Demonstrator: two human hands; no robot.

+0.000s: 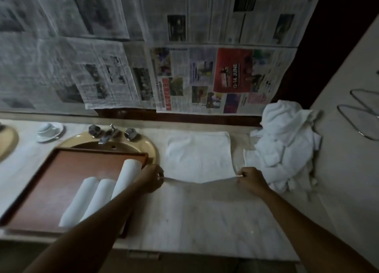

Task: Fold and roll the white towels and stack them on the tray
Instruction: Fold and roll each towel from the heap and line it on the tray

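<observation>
We've got both hands — left [151, 178], right [249, 180] — pinching the flat towel's [198, 155] near corners, tray [67, 170] just left

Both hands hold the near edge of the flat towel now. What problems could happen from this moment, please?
1. The left hand and right hand pinch only the near edge of the flat towel, which sags between them; a weak grip could make the fold uneven.
2. The unfolded towel pile touches the towel's right side and might get dragged along.
3. The left forearm crosses the rolled towels on the tray and could nudge them.
</observation>
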